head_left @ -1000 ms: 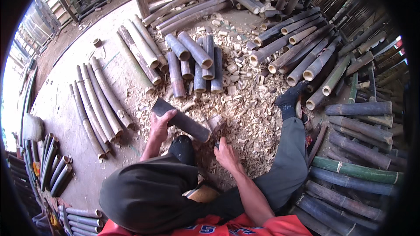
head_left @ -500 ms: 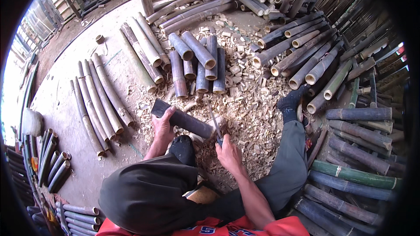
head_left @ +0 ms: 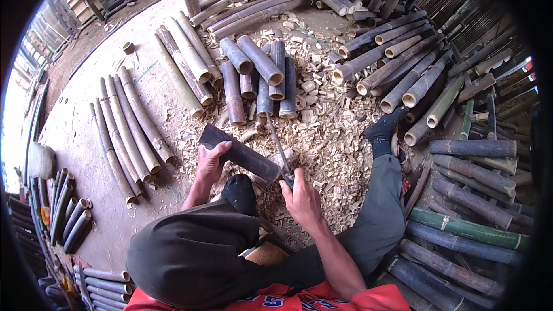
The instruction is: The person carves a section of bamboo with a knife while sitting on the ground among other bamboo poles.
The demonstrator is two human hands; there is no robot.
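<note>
My left hand (head_left: 212, 161) is wrapped round the upper left end of a short, dark bamboo piece (head_left: 247, 156). The piece slants down to the right. In my closed right hand (head_left: 303, 201) is the dark handle of a long, narrow-bladed knife (head_left: 276, 141), its blade pointing away and slightly left. Near the handle, the blade passes close by the lower right end of the bamboo; I cannot tell whether they touch. A pale wooden block (head_left: 281, 159) shows beneath that end, partly hidden by the knife and the bamboo.
Wood chips (head_left: 328, 150) cover the ground around the block. Just beyond lies a group of short bamboo pieces (head_left: 234, 95). Longer poles (head_left: 133, 126) rest at the left, and stacked bamboo (head_left: 461, 227) fills the right. My socked foot (head_left: 239, 194) is close to the bamboo piece.
The knife blade has swung a little to the left and now reaches further away from me. My right hand has shifted slightly. My left hand keeps its grip on the bamboo piece.
</note>
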